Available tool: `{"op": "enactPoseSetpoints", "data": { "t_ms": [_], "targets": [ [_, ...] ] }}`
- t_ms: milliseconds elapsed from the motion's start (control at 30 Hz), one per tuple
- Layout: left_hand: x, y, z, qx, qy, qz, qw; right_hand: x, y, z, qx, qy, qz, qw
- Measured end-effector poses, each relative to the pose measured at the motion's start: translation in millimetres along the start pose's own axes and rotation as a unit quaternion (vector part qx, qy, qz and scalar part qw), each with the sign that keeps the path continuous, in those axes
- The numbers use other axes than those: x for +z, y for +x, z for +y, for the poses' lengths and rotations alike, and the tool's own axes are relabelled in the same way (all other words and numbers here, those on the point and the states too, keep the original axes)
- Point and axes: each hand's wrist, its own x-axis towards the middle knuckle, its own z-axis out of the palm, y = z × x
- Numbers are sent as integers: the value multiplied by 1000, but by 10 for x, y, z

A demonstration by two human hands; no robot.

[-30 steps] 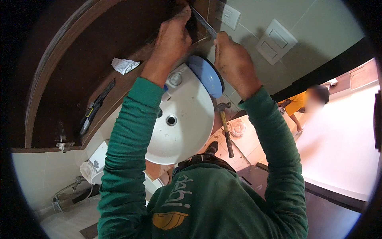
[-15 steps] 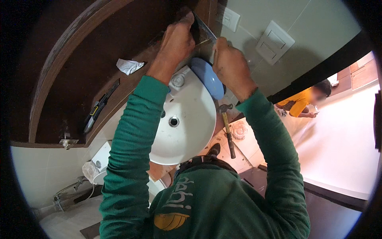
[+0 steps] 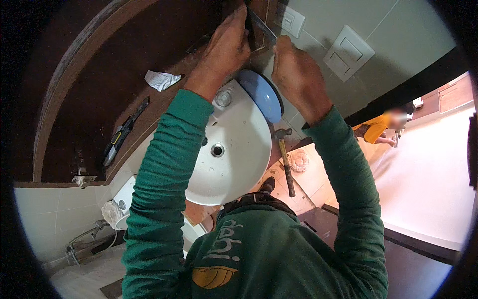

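Note:
My right hand (image 3: 301, 77) is closed around the end of a thin, straight metal tool (image 3: 262, 23), whose handle is hidden in the fist. Its narrow grey shaft slants up and left to the corner of a dark brown wooden cabinet (image 3: 261, 40). My left hand (image 3: 226, 50) is beside the shaft's far end, fingers bent in the shadowed corner; what its fingertips grip is hidden. Below both hands are a white washbasin (image 3: 234, 164) and a smooth blue rounded object (image 3: 261, 94) with a dark rim, leaning by the basin's edge.
On the cabinet ledge lie a utility knife (image 3: 118, 139) and crumpled white paper (image 3: 162, 79). A hammer (image 3: 285, 162) rests right of the basin. White switch plates (image 3: 349, 52) are on the tiled wall. Through the doorway, a person in yellow (image 3: 376, 130) crouches by a white surface.
My right hand has shifted slightly up and right, still gripping the tool. My left hand has moved a little up and right at the corner. The person beyond the doorway has shifted.

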Motion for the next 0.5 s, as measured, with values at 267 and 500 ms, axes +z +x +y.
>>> {"op": "enactPoseSetpoints", "data": {
  "t_ms": [267, 500],
  "targets": [
    [-34, -37, -61, 4, 18, -59, 998, 339, -80, 86, 39, 0, -3, 999],
    [-110, 95, 181, -120, -51, -144, 981, 391, -85, 164, 60, -35, -33, 997]
  ]
}}
